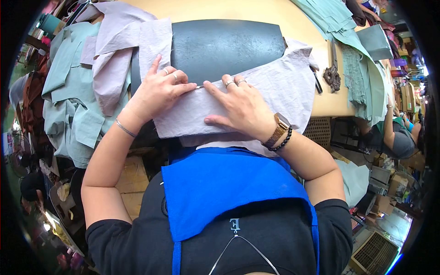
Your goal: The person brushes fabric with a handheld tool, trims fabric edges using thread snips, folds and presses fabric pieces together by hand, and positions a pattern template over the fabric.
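Observation:
A pale grey-lilac fabric piece [270, 87] lies over the lower part of a dark, glossy board [224, 46], its upper edge slanting across it. My left hand [158, 91] is curled at that edge, thumb and finger closed on the fabric, another finger raised. A small pale bit [199, 86] shows between the fingertips of both hands; what it is I cannot make out. My right hand [245, 107] rests on the fabric with thumb and index finger spread, the index tip close to the left fingertips. The ringed fingers bend over near the edge.
More lilac fabric [112, 55] and pale green cloth [73, 101] are heaped at the left. Scissors [332, 73] and a dark pen-like tool [316, 80] lie on the tan table [337, 103] at right, beside stacked green fabric [362, 78]. Another person [401, 137] sits at far right.

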`<state>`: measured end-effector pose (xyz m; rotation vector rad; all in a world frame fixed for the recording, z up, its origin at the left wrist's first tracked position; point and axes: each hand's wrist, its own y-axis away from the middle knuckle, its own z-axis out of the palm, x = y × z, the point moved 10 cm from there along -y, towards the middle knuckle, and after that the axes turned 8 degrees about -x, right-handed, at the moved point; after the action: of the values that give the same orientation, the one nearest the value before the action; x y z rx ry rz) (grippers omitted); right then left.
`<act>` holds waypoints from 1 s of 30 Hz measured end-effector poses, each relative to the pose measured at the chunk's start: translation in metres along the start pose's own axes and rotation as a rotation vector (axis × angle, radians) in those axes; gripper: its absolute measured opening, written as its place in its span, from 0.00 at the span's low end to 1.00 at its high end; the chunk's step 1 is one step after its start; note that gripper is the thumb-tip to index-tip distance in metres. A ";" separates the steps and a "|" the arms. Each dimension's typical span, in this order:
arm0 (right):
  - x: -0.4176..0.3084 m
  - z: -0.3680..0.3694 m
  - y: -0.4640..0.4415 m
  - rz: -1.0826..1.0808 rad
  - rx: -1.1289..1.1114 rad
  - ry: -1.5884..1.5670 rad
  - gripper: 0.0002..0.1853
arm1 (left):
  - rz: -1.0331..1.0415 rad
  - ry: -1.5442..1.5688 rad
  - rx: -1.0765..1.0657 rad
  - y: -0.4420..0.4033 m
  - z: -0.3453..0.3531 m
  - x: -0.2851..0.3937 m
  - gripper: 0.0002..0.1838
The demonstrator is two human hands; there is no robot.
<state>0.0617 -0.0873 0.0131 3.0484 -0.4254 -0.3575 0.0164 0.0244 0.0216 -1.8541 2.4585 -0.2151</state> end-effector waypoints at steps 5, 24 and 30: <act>0.000 0.001 -0.003 -0.021 -0.001 -0.001 0.40 | 0.025 -0.047 0.016 0.003 -0.001 -0.003 0.09; -0.008 0.000 -0.015 -0.086 -0.039 0.031 0.41 | 0.033 0.039 0.056 0.013 -0.001 -0.026 0.13; -0.010 0.001 -0.021 -0.090 -0.056 0.050 0.43 | -0.012 0.042 0.115 0.021 0.002 -0.034 0.14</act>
<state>0.0578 -0.0648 0.0124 3.0213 -0.2724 -0.2913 0.0060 0.0627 0.0155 -1.8364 2.4058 -0.3910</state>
